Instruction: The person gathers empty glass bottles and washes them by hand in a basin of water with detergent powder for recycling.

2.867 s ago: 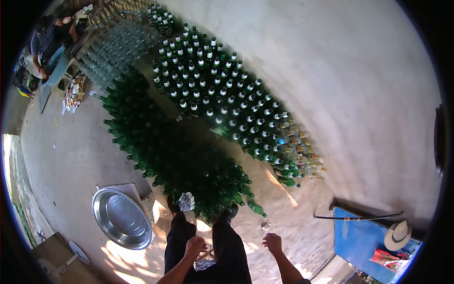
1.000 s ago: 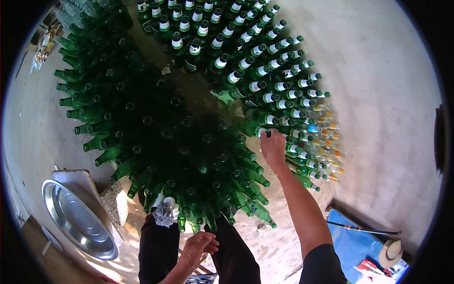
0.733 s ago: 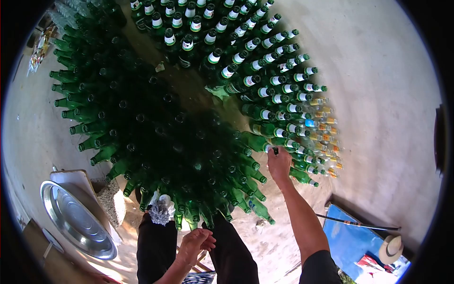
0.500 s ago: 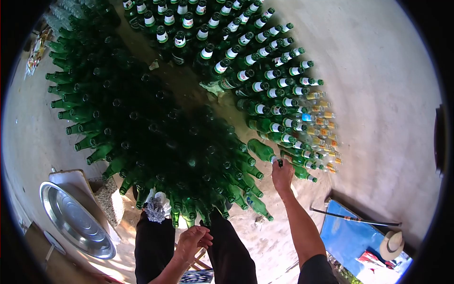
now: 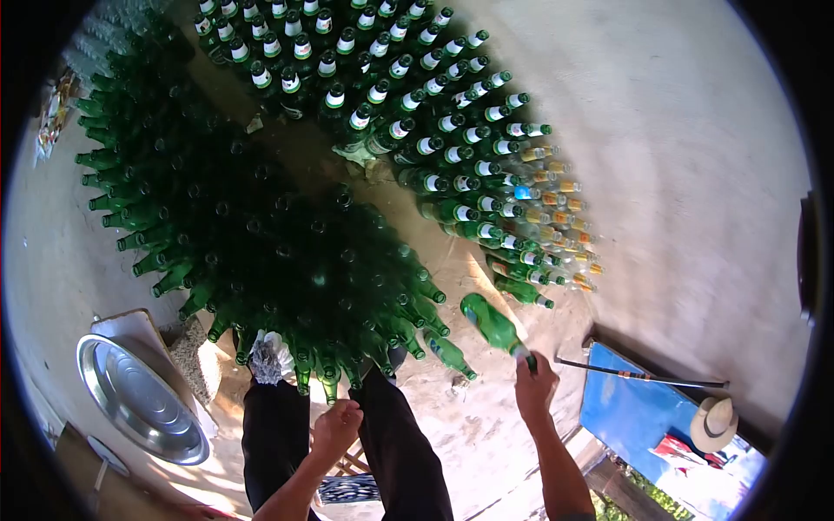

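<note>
My right hand (image 5: 537, 386) is closed around the neck of a green glass bottle (image 5: 491, 323), whose base tilts up and to the left over the floor. My left hand (image 5: 337, 427) is curled in front of my legs, just below the necks of the nearest bottles; whatever its fingers hold, if anything, is hidden. Before me stands a dense cluster of unlabelled green bottles (image 5: 421, 313). Beyond a narrow strip of floor is a second group of green bottles (image 5: 400, 128) with white neck labels.
Clear bottles with orange labels (image 5: 556, 217) stand at the right. A metal basin (image 5: 143, 399) leans at the left. A crumpled grey and white bundle (image 5: 268, 360) sits by my leg. At lower right lies a blue surface (image 5: 621, 399) with a straw hat (image 5: 714, 425).
My right hand has lifted the green bottle away from the labelled group and drawn it toward me. My left hand has moved slightly up and left, its fingers more tightly curled. The view has shifted.
</note>
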`<state>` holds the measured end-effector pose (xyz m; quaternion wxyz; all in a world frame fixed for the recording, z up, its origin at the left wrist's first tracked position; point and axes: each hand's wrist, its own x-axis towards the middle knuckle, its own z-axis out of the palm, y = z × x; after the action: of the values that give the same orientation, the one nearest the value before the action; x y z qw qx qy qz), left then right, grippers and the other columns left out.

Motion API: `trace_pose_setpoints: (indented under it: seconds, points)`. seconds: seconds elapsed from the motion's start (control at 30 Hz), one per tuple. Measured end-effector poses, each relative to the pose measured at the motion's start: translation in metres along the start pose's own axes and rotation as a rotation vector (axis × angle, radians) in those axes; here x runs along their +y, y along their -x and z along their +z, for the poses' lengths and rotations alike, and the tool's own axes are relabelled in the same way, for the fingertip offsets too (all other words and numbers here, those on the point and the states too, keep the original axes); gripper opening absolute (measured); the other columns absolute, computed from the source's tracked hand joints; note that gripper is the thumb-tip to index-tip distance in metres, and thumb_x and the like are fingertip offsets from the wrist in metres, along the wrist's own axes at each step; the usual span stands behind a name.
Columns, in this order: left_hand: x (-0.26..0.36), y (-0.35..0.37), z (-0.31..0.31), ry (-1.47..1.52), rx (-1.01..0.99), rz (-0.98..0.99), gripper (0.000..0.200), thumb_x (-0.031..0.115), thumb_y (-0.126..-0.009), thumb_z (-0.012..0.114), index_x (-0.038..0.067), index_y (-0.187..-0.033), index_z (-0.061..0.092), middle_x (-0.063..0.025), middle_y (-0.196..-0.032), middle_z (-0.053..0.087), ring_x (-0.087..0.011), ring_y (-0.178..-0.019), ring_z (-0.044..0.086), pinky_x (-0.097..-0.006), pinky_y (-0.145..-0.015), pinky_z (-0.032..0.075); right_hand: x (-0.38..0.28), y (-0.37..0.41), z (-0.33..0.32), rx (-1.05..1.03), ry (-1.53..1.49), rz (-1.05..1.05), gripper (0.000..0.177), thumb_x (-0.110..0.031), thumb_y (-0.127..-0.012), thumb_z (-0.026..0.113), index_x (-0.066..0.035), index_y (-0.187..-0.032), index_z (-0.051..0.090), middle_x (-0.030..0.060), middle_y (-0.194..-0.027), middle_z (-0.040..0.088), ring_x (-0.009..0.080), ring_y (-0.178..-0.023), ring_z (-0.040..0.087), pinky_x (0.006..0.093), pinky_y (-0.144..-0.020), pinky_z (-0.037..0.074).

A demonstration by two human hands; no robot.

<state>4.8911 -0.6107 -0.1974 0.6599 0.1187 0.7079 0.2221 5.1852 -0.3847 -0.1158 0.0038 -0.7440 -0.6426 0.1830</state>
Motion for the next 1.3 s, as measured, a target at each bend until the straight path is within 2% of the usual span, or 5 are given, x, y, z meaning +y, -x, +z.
trace_pose_setpoints:
  seconds: [0.43, 0.83, 0.9, 1.13, 1.3]
  points:
    - [0.110, 0.085, 0.024, -0.493, -0.028, 0.858, 0.079, 0.033, -0.082, 0.073, -0.002, -0.141, 0.034, -0.0229, -0.137, 0.045, -0.0404, -0.129, 0.042, -0.0495, -0.106, 0.037, -0.148, 0.117, -0.138, -0.444, -0.036, -0.260, 0.020, -0.020, -0.089, 0.064, -0.002, -0.096, 0.066, 0.0150, -0.077, 0.066, 0.0293, -0.064, 0.064, 0.0395, -0.059, 0.051]
    - [0.097, 0.122, -0.065, -0.557, 0.216, 0.800, 0.084, 0.026, -0.059, 0.084, -0.003, -0.127, 0.045, -0.0193, -0.127, 0.053, -0.0356, -0.119, 0.051, -0.0493, -0.103, 0.036, -0.224, 0.143, -0.103, -0.548, -0.290, -0.440, 0.026, -0.024, -0.090, 0.068, -0.001, -0.102, 0.067, 0.0135, -0.078, 0.068, 0.0238, -0.064, 0.066, 0.0347, -0.061, 0.053]
    - [0.093, 0.125, -0.083, -0.515, 0.282, 0.783, 0.083, 0.023, -0.056, 0.084, -0.002, -0.126, 0.045, -0.0186, -0.119, 0.055, -0.0347, -0.114, 0.054, -0.0469, -0.099, 0.039, -0.228, 0.147, -0.083, -0.749, -0.551, -0.126, 0.027, -0.007, -0.087, 0.068, 0.006, -0.109, 0.060, 0.0025, -0.070, 0.060, 0.0060, -0.059, 0.056, 0.0225, -0.052, 0.048]
    - [0.057, 0.158, -0.193, 0.480, 0.340, 0.181, 0.062, 0.010, -0.076, 0.079, 0.001, -0.129, 0.048, -0.0086, -0.110, 0.063, -0.0178, -0.099, 0.061, -0.0343, -0.086, 0.052, -0.239, 0.178, -0.017, -0.893, -0.683, -0.242, 0.035, -0.003, -0.090, 0.062, 0.005, -0.123, 0.054, 0.0070, -0.081, 0.063, 0.0094, -0.063, 0.058, 0.0235, -0.056, 0.052]
    - [-0.075, 0.134, -0.286, 0.813, 0.717, 0.211, 0.034, 0.009, -0.075, 0.070, 0.004, -0.107, 0.059, -0.0056, -0.095, 0.065, -0.0169, -0.085, 0.063, -0.0331, -0.080, 0.049, -0.222, 0.186, 0.015, -0.961, -0.449, -0.257, 0.027, -0.005, -0.091, 0.059, 0.006, -0.117, 0.058, 0.0086, -0.077, 0.064, 0.0098, -0.058, 0.058, 0.0240, -0.054, 0.051]
